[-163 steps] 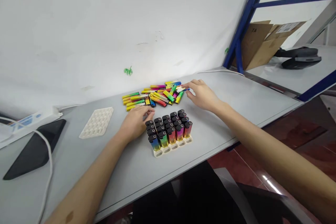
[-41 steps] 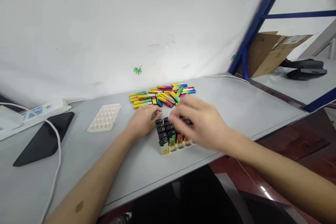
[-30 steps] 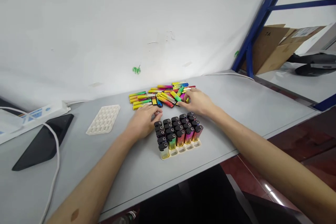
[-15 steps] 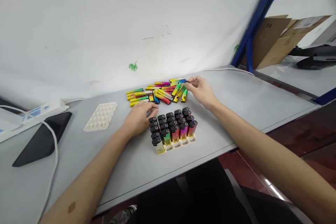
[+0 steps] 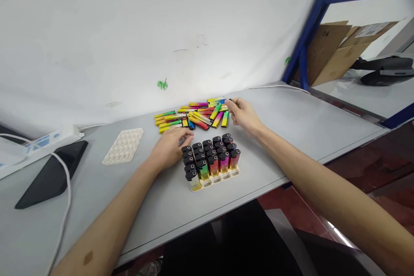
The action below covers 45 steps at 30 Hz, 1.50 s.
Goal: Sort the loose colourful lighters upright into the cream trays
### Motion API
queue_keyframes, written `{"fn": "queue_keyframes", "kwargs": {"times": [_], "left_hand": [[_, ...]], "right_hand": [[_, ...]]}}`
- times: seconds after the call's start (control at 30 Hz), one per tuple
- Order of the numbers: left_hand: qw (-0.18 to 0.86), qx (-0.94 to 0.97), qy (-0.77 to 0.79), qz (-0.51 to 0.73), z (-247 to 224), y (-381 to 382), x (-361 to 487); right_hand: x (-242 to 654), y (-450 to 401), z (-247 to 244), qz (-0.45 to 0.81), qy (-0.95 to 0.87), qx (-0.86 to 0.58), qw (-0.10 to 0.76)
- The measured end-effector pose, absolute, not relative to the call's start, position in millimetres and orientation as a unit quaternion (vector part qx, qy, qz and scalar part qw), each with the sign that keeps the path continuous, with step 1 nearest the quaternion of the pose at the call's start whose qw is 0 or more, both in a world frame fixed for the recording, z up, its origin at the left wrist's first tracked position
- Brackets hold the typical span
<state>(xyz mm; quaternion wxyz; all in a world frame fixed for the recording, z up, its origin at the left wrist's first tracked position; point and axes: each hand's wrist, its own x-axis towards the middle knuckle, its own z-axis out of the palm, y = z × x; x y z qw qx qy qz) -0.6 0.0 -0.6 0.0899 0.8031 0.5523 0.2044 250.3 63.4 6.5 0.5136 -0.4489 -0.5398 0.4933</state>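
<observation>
A white holder with oval slots carries several upright lighters with black tops and coloured metallic bodies; its front row has bare slots. Behind it lies a loose pile of metallic lighters in yellow, green, pink, red and blue. My right hand is closed in a pinch at the pile's right end, on a lighter that my fingers mostly hide. My left hand rests on the table between pile and holder, by the holder's left side, fingers loosely bent and thumb apart, with nothing visible in it.
A second white slotted tray lies to the left. Farther left are a black phone-like slab, a white cable and a power strip. Blue shelf framing and cardboard boxes stand at the right.
My right hand has lifted a lighter off the pile and drawn it slightly toward me, uncovering a pink and yellow one. My left hand stays in place. The view has shifted slightly.
</observation>
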Motion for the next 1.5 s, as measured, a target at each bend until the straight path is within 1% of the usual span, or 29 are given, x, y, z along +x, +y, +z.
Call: {"fn": "queue_keyframes", "kwargs": {"times": [0.1, 0.23, 0.47, 0.77, 0.93, 1.5], "left_hand": [[0.088, 0.804, 0.552, 0.202, 0.3, 0.2, -0.2], [0.088, 0.806, 0.551, 0.198, 1.2, 0.3, 0.1], [0.087, 0.807, 0.549, 0.200, 0.2, 0.4, -1.1], [0.092, 0.806, 0.549, 0.201, -0.7, 0.1, -1.1], [0.102, 0.803, 0.552, 0.202, 0.1, 1.0, -1.2], [0.092, 0.805, 0.551, 0.200, -0.4, 1.0, -0.7]], "right_hand": [[250.9, 63.3, 5.2, 0.455, -0.566, -0.424, 0.541], [250.9, 60.0, 8.8, 0.502, -0.534, -0.424, 0.533], [250.8, 59.0, 9.6, 0.557, -0.512, -0.431, 0.492], [251.7, 58.3, 12.3, 0.567, -0.508, -0.425, 0.490], [250.8, 56.9, 12.8, 0.563, -0.494, -0.430, 0.504], [248.7, 55.0, 10.5, 0.557, -0.502, -0.429, 0.504]]}}
